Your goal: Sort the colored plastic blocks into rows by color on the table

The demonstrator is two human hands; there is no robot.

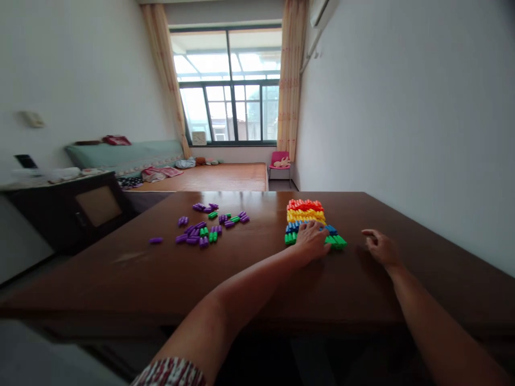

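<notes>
Small ribbed plastic pieces stand in colour rows on the brown table (pixel 257 289): red pieces (pixel 304 205) at the back, then yellow pieces (pixel 295 215), blue pieces (pixel 291 228) and green pieces (pixel 337 242) nearest me. Across the blue and green rows lies my left hand (pixel 311 240), its fingers spread and touching the pieces; it covers the middle of these rows. Right of the rows, my right hand (pixel 381 247) hovers close to the tabletop, fingers loosely bent and apart, with nothing visible in it.
Loose purple pieces (pixel 195 232) and a few green pieces (pixel 213 236) lie scattered on the table's left half. One purple piece (pixel 156 240) sits farther left. Beyond the table are a bed (pixel 229 176), a pink chair (pixel 280 157) and a dark cabinet (pixel 68 214).
</notes>
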